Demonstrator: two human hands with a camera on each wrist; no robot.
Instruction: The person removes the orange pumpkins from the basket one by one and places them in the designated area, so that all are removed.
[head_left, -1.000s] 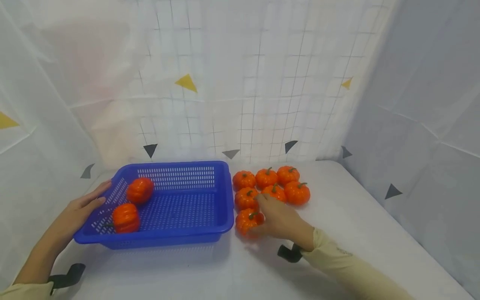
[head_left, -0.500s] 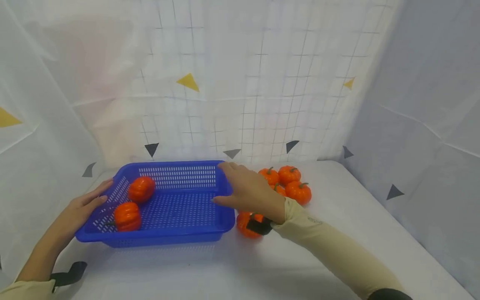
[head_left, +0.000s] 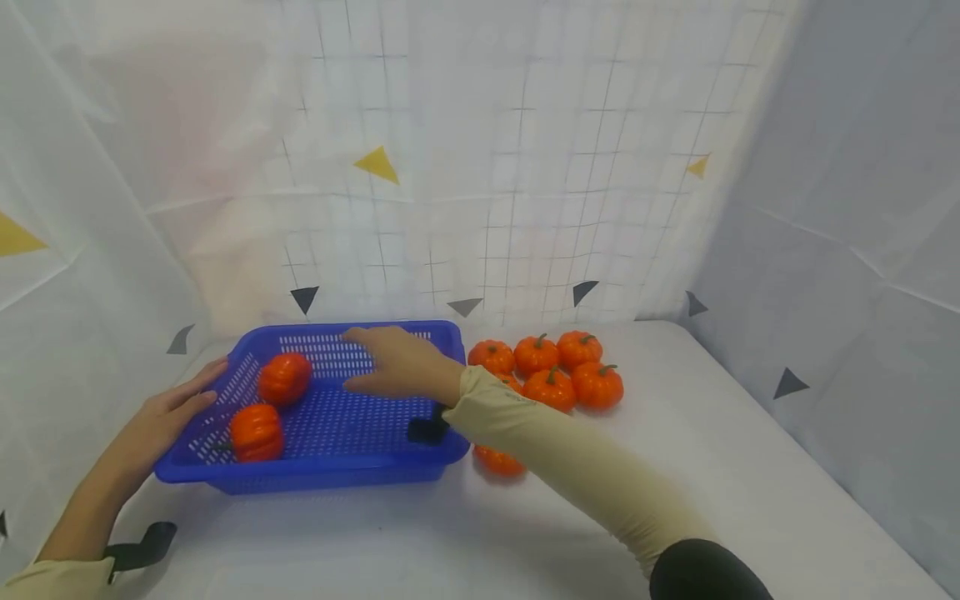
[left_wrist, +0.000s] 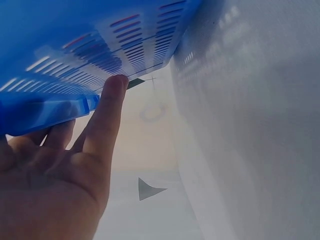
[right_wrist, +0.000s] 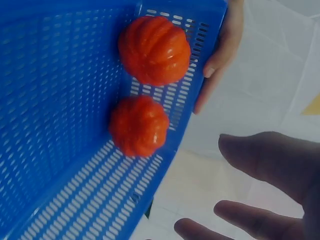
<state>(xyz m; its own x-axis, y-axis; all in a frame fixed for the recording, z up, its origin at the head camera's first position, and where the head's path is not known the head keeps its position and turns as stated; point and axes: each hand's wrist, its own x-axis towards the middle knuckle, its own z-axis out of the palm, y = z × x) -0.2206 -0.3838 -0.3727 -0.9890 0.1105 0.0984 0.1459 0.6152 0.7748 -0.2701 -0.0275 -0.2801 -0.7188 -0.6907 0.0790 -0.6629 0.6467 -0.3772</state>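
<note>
My left hand (head_left: 161,421) rests on the left rim of a blue plastic basket (head_left: 352,468). Its fingers lie fairly straight; the thumb (left_wrist: 102,120) reaches along the slotted outer wall in the left wrist view. Two orange-red toy pumpkins, one nearer (head_left: 257,433) and one farther (head_left: 284,379), lie at the basket's left end. Over the basket's right half hovers my right hand (head_left: 401,362), thumb and fingers spread apart. The right wrist view shows nothing between them, with both pumpkins (right_wrist: 155,50) beyond.
Right of the basket, several more orange pumpkins (head_left: 551,389) stand grouped on the white table (head_left: 675,467). One pumpkin (head_left: 498,462) sits nearer the front, partly hidden by the right sleeve. White sheeting (head_left: 450,167) hangs behind and at both sides.
From the pumpkins at the right, my right hand has moved left over the basket, holding nothing. The left hand stays at the rim.
</note>
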